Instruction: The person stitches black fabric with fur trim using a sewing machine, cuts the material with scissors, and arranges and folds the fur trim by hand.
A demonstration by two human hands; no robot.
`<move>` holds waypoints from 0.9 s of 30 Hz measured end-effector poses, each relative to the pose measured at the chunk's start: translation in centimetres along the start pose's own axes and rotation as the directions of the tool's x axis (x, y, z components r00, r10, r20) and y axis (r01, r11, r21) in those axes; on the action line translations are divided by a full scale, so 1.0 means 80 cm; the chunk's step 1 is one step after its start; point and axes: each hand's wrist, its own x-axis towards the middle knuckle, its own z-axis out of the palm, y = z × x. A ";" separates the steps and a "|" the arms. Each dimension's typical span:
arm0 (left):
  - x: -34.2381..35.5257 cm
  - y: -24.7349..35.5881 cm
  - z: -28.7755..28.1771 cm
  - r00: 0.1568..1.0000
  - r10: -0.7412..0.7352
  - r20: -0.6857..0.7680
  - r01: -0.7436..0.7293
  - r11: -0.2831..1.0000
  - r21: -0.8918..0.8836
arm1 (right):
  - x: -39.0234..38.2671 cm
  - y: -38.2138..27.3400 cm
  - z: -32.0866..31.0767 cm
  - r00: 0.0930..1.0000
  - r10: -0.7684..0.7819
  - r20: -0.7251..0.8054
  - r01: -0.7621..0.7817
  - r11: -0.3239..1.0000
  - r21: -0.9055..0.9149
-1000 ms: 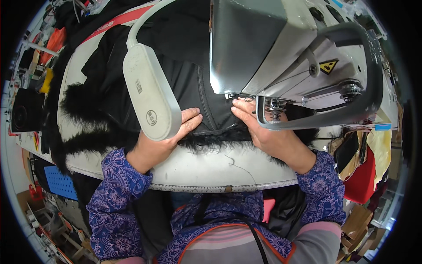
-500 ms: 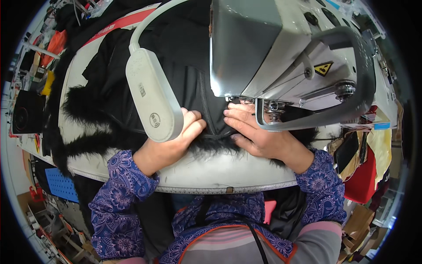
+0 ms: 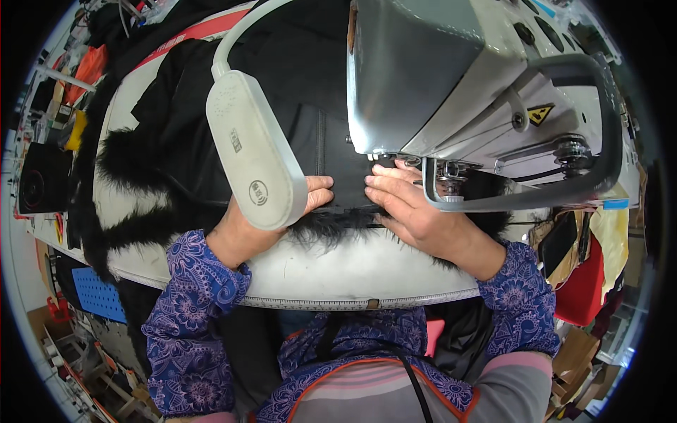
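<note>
1. Head view: black cloth [image 3: 342,158], mid-frame, flat on the table under the sewing machine [image 3: 416,77]; fur trim [image 3: 328,227] along its near edge, more fur at left.
2. Handling, my read: light, limp, thin. Should wrinkle or drift if pushed from one side. Fur looks soft and loose, likely to shed and slip; not fragile.
3. Hold: flat fingertips on plain cloth either side of the seam [image 3: 321,144], not on the fur. Keep tips off the machine's underside; needle not visible.
4. Left hand [image 3: 241,238]: two fingers close together, tips on the cloth left of centre. Lamp [image 3: 257,151] hides the rest, so can't tell whether it pinches.
5. Right hand [image 3: 429,217]: fingers slightly apart, laid on the cloth right of centre, just beside the machine; no clamp visible. Thumb near the fur.
6. Surface: white table [image 3: 360,271], measuring tape [image 3: 310,304] along its near edge.
7. Room: cluttered. Orange bag [image 3: 90,65] upper left, blue perforated panel [image 3: 99,291] lower left, red cloth [image 3: 582,292] right, cardboard [image 3: 571,352] lower right.
</note>
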 end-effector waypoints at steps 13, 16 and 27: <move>0.041 0.005 0.019 0.978 0.176 0.113 -0.198 0.954 0.224 | -0.022 0.033 -0.017 1.000 0.021 -0.023 -0.024 0.989 -0.147; 0.045 0.005 0.019 0.981 0.134 0.138 -0.162 0.963 0.217 | -0.030 0.042 -0.012 0.988 0.152 0.006 -0.152 0.988 -0.013; 0.043 -0.003 0.023 0.984 0.130 0.124 -0.146 0.980 0.133 | -0.028 0.045 -0.010 0.986 0.156 -0.049 -0.154 0.987 0.052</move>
